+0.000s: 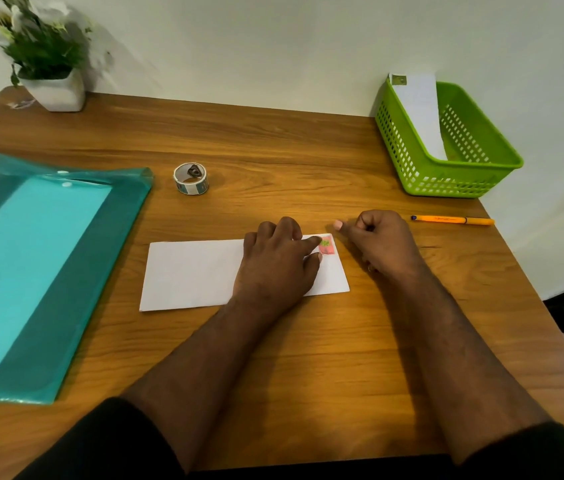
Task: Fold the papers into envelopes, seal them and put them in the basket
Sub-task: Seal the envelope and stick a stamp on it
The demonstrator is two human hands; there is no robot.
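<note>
A white folded envelope (190, 271) lies flat on the wooden table (273, 150) in front of me. A pink sticker with a green mark (327, 245) sits on its upper right corner. My left hand (278, 261) rests palm down on the envelope's right half, its forefinger pressing at the sticker's left edge. My right hand (381, 240) is just right of the envelope, fingers curled into a loose fist, thumb pointing left, nothing visible in it. A green basket (446, 181) at the back right holds one white envelope (419, 112) leaning upright, with a sticker on its top corner.
A roll of stickers (191, 178) stands behind the envelope. A teal plastic folder (31, 271) with light sheets inside covers the left side. An orange pen (453, 220) lies at the right, near the table edge. A potted plant (48, 64) stands at the back left.
</note>
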